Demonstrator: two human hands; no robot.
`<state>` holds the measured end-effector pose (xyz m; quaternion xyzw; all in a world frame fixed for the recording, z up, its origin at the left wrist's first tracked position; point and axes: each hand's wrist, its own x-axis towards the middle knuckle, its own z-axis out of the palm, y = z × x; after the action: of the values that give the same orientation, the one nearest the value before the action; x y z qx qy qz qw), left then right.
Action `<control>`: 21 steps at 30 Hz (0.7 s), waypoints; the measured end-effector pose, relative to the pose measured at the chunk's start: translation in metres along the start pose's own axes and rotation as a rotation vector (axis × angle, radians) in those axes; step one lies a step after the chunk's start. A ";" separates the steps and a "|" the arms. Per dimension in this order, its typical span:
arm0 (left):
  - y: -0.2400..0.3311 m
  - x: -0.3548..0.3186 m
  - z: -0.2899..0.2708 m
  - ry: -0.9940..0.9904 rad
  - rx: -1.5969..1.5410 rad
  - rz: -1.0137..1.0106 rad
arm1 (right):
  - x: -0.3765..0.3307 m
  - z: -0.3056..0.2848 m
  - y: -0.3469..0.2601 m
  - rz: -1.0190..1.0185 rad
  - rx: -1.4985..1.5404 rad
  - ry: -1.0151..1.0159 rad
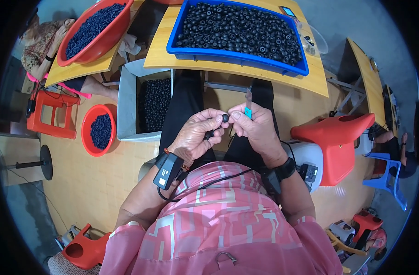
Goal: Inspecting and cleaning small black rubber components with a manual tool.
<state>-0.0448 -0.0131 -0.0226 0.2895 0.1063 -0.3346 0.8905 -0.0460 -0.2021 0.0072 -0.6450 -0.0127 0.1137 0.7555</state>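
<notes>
My left hand (pixel 194 133) is closed, pinching a small round black part (pixel 225 118) between thumb and forefinger. Another dark piece (pixel 209 134) shows against its curled fingers. My right hand (pixel 260 130) holds a small blade tool (pixel 248 111) with a teal grip, its flat metal end pointing away from me. The thumb and fingertips of that hand come up close to the black part; whether they touch it, I cannot tell. Both hands are over my lap. Beyond them, a blue tray (pixel 239 58) full of similar black round parts stands on a wooden table (pixel 172 63).
Left of my legs stand a grey bin (pixel 127 105) of black parts and a red basin (pixel 85 133) of dark pieces. A larger red basin (pixel 92 54) sits on the left table. A red chair (pixel 335 156) is at right. Another person (pixel 42 46) sits far left.
</notes>
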 end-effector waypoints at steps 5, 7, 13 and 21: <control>0.000 0.000 0.000 -0.017 -0.005 -0.005 | -0.001 0.003 -0.006 -0.050 -0.152 -0.012; 0.000 0.000 -0.001 -0.024 0.013 -0.005 | -0.002 0.004 -0.006 -0.074 -0.208 -0.023; 0.002 -0.001 -0.003 -0.023 0.065 -0.027 | -0.002 0.005 -0.009 -0.055 -0.255 -0.045; 0.002 -0.001 0.000 -0.009 0.005 0.017 | -0.002 -0.004 -0.008 -0.004 -0.122 0.030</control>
<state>-0.0445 -0.0112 -0.0217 0.2913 0.0989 -0.3284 0.8930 -0.0462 -0.2078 0.0147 -0.6916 -0.0097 0.1015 0.7151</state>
